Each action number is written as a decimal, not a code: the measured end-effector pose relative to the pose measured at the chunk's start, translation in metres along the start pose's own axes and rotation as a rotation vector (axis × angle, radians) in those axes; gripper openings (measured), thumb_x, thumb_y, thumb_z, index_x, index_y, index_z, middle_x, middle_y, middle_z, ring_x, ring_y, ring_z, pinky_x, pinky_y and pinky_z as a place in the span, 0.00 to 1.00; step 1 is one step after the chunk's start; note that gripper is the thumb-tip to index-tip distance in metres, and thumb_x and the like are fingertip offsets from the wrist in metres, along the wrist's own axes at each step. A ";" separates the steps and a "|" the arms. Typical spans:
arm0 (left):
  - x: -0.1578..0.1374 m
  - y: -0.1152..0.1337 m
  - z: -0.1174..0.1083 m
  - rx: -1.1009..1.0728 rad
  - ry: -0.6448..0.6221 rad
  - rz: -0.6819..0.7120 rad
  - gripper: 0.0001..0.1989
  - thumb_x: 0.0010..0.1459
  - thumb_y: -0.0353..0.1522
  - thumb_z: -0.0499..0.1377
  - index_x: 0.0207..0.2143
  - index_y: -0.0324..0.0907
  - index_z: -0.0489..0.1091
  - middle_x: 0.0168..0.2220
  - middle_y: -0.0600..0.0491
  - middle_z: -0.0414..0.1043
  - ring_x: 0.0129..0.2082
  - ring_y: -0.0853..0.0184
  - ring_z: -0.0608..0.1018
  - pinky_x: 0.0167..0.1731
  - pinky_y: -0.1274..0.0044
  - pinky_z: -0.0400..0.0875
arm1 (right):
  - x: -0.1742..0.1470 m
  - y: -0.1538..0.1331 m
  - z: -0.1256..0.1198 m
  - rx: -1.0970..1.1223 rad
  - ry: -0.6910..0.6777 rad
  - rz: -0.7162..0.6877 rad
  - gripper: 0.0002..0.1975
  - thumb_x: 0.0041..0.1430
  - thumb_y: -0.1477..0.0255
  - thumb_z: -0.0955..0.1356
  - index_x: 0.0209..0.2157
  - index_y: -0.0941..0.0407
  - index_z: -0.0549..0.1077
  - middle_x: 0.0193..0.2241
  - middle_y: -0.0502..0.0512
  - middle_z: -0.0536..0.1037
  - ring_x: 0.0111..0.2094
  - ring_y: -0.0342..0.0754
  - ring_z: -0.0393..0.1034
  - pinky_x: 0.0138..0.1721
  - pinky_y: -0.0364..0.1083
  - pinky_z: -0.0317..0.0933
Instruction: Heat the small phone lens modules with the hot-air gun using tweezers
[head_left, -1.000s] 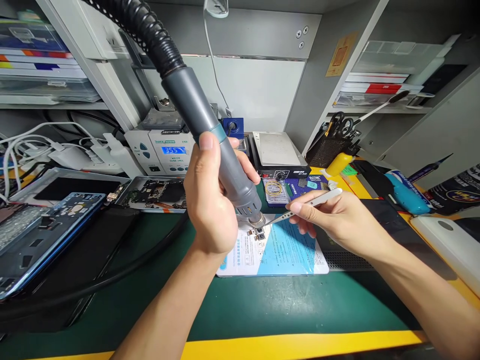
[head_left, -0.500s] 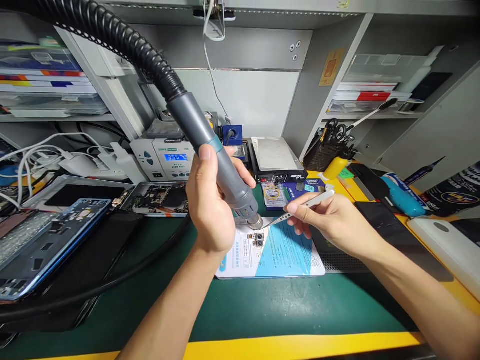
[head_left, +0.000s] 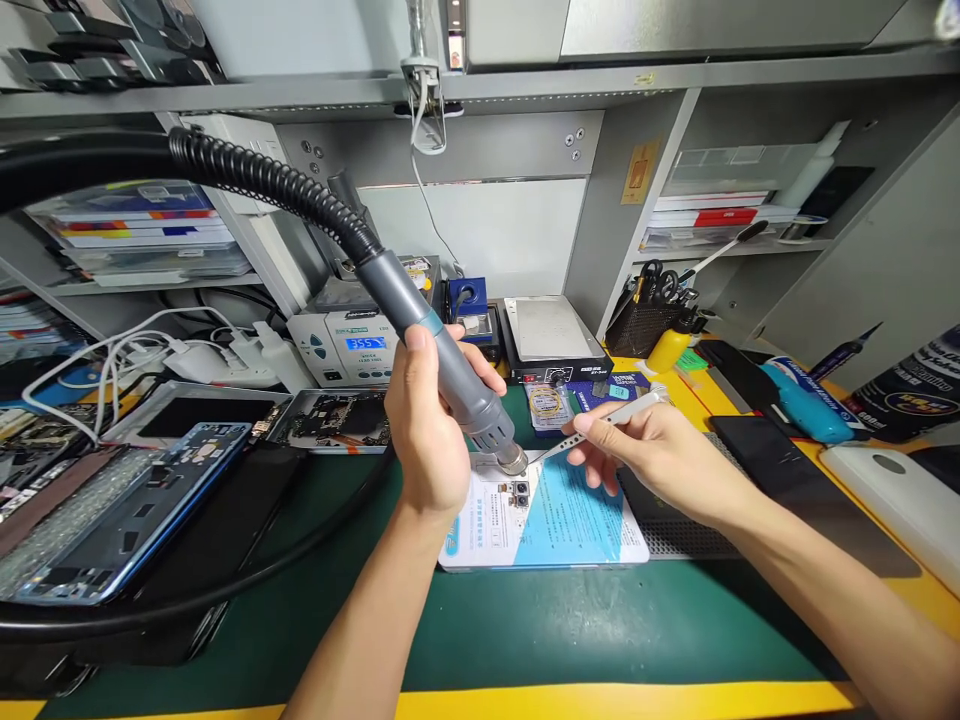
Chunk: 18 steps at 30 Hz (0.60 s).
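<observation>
My left hand point(head_left: 435, 430) is wrapped round the grey handle of a hot air gun point(head_left: 469, 385), tilted with its metal nozzle down to the right. In my right hand point(head_left: 637, 440) is a pair of silver tweezers point(head_left: 600, 425), their tips close beside the nozzle. Both tools point at the upper part of a white and blue printed card point(head_left: 577, 510) on the green mat. A small dual camera module point(head_left: 519, 493) lies on the card just below the nozzle. Whatever sits directly under the nozzle is hidden or too small to make out.
A rework station point(head_left: 341, 345) with a lit blue display stands behind my left hand. An opened phone point(head_left: 150, 510) and a black hose point(head_left: 300, 550) lie at the left. A flat heating plate point(head_left: 555, 335) stands at the back, a yellow bottle point(head_left: 670, 345) to its right.
The camera view has tilted upward, so the scene sits lower and more of the upper shelf shows. Both hands keep their grips, the nozzle and tweezer tips staying near the same place on the card.
</observation>
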<state>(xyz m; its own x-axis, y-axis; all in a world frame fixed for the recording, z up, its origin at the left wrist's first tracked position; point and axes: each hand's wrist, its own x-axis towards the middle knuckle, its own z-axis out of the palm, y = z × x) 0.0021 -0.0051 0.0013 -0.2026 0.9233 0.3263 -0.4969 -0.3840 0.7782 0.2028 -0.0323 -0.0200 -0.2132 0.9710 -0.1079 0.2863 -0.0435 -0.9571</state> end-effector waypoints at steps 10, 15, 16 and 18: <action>0.000 -0.001 0.002 0.004 0.013 0.034 0.22 0.65 0.51 0.53 0.39 0.41 0.69 0.26 0.53 0.70 0.25 0.66 0.76 0.31 0.73 0.73 | 0.000 -0.001 0.002 0.120 -0.023 0.028 0.22 0.56 0.52 0.74 0.28 0.59 0.77 0.26 0.56 0.79 0.24 0.45 0.72 0.25 0.44 0.68; -0.004 0.002 -0.001 -0.007 0.034 0.011 0.21 0.66 0.50 0.52 0.39 0.41 0.71 0.26 0.52 0.71 0.25 0.65 0.76 0.28 0.72 0.72 | -0.002 0.007 -0.001 0.104 -0.001 0.051 0.21 0.58 0.53 0.73 0.30 0.58 0.79 0.27 0.57 0.81 0.25 0.47 0.74 0.25 0.44 0.69; -0.005 0.002 -0.002 -0.009 0.035 0.003 0.21 0.66 0.49 0.52 0.39 0.42 0.71 0.26 0.52 0.71 0.25 0.64 0.76 0.28 0.72 0.72 | -0.002 0.009 -0.001 0.092 0.000 0.056 0.21 0.59 0.52 0.73 0.29 0.59 0.79 0.27 0.58 0.81 0.26 0.48 0.75 0.25 0.45 0.69; -0.006 0.003 -0.003 -0.003 0.041 -0.002 0.20 0.66 0.49 0.52 0.38 0.42 0.71 0.25 0.51 0.71 0.25 0.64 0.76 0.26 0.72 0.71 | -0.003 0.009 -0.001 0.076 0.000 0.058 0.22 0.58 0.52 0.74 0.29 0.59 0.80 0.27 0.59 0.81 0.26 0.48 0.75 0.25 0.45 0.69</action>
<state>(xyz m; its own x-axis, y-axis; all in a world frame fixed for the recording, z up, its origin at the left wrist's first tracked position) -0.0008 -0.0124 0.0003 -0.2358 0.9234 0.3029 -0.4996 -0.3825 0.7772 0.2070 -0.0352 -0.0281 -0.1983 0.9664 -0.1633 0.2262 -0.1170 -0.9670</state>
